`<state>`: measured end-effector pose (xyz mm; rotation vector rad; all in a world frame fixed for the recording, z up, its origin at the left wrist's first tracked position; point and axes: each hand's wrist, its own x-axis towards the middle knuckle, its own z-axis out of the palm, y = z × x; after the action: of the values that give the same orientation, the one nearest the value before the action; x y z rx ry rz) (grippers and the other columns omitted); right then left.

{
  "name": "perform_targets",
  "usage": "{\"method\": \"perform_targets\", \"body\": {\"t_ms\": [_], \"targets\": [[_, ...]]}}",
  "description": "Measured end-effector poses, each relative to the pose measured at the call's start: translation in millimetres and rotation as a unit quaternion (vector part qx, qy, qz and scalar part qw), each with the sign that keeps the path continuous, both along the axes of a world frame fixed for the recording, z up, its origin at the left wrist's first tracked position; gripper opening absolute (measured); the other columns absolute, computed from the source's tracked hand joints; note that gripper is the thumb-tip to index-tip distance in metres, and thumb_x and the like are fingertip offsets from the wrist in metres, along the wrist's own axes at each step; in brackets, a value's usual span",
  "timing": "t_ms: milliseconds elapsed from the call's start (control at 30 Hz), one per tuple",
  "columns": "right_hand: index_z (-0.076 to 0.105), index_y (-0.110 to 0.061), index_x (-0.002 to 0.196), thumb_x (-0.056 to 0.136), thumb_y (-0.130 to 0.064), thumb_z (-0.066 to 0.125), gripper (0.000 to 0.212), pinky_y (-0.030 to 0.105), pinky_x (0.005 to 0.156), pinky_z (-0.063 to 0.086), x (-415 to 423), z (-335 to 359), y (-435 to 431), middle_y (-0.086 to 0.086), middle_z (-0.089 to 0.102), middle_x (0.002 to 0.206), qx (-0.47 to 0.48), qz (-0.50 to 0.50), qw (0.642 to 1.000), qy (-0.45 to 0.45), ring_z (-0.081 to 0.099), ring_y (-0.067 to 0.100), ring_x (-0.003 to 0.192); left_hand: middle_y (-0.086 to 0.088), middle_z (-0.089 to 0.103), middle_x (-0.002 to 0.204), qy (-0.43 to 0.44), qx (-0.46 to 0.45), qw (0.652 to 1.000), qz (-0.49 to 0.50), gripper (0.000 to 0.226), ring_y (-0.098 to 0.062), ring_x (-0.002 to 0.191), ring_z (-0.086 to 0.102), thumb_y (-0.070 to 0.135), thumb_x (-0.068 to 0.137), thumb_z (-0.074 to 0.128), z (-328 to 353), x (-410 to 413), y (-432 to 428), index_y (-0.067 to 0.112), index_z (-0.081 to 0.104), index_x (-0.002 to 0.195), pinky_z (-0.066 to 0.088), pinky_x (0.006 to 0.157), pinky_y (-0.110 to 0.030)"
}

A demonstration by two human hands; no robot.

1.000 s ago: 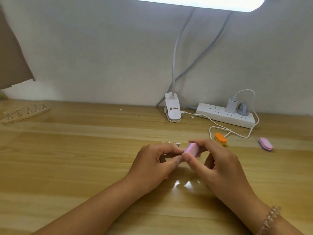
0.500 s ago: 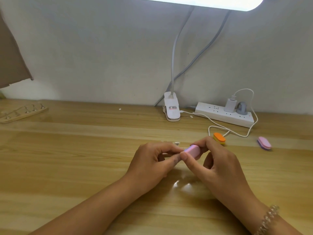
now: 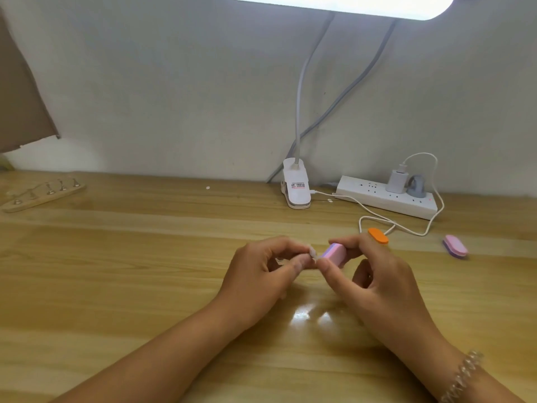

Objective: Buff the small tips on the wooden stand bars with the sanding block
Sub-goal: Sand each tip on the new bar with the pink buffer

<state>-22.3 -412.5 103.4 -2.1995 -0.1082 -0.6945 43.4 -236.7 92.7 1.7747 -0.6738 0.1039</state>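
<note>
The thumb and first finger (image 3: 299, 260) of the left hand (image 3: 261, 271) are pinched together on a small tip (image 3: 312, 253). It is pale and shiny, and it pokes out past the fingertips toward the right. The other fingers of that hand are curled in under the palm. The right hand (image 3: 380, 280) grips the sanding block (image 3: 334, 254), with its first finger along the top and its thumb underneath, both squeezed tight on it.

Half a second ago the block's end sat right on the left thumb and the tip was hidden. Now the left thumb has drawn back a little and the tip shows. More of the block's side can be seen too. The block's near end is just beside the tip, and I cannot tell whether they touch.

The block is short and fat with round corners. Its broad face is pink, with a purple stripe along the upper edge. Both hands are over the middle of the table (image 3: 145, 286).

Just behind the right hand lies an orange block (image 3: 377, 235), and further right a pink block (image 3: 455, 245) with a purple side. Neither has moved. A wooden stand bar (image 3: 43, 194) lies far off at the back left of the table, with a row of little pegs (image 3: 61, 184) standing on it. A bead bracelet (image 3: 462, 373) goes round the right wrist.
</note>
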Motion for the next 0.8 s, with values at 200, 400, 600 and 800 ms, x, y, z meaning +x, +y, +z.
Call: {"method": "perform_targets", "body": {"t_ms": [200, 400, 600, 800], "targets": [[0.067, -0.033, 0.098, 0.077, -0.055, 0.065, 0.031, 0.026, 0.054, 0.040, -0.1, 0.4, 1.2, -0.014, 0.065, 0.083, -0.023, 0.018, 1.000, 0.011, 0.052, 0.016, 0.052, 0.006, 0.075, 0.088, 0.009, -0.006, 1.000, -0.028, 0.013, -0.017, 0.051, 0.060, 0.018, 0.092, 0.066, -1.3, -0.4, -2.4, 0.027, 0.075, 0.093, 0.043, 0.049, -0.019], [0.069, -0.027, 0.112, 0.085, -0.054, 0.066, 0.038, 0.020, 0.055, 0.039, -0.3, 1.3, 2.2, -0.014, 0.063, 0.085, 0.001, -0.001, 1.000, -0.026, 0.049, 0.016, 0.052, 0.004, 0.075, 0.090, 0.005, 0.002, 0.998, -0.069, 0.014, -0.004, 0.047, 0.054, 0.013, 0.098, 0.062, -1.2, -2.6, -2.6, 0.018, 0.074, 0.100, 0.044, 0.049, -0.020], [0.069, -0.030, 0.117, 0.085, -0.049, 0.070, 0.037, 0.020, 0.055, 0.039, -1.1, -0.8, 4.1, -0.012, 0.062, 0.086, -0.030, 0.052, 0.998, 0.005, 0.050, 0.016, 0.051, 0.009, 0.073, 0.088, 0.019, 0.011, 0.998, -0.063, 0.015, -0.008, 0.051, 0.056, 0.017, 0.101, 0.058, -1.0, 2.4, -0.1, 0.019, 0.073, 0.101, 0.046, 0.052, -0.022], [0.066, -0.029, 0.125, 0.084, -0.055, 0.063, 0.048, 0.025, 0.054, 0.042, -4.1, -0.6, 5.2, -0.016, 0.059, 0.089, -0.054, 0.040, 0.998, -0.013, 0.049, 0.015, 0.052, 0.001, 0.067, 0.080, 0.025, 0.050, 0.994, -0.089, 0.020, -0.009, 0.057, 0.056, 0.027, 0.096, 0.052, -3.1, 0.7, -1.9, 0.023, 0.071, 0.099, 0.048, 0.053, -0.033]]}}
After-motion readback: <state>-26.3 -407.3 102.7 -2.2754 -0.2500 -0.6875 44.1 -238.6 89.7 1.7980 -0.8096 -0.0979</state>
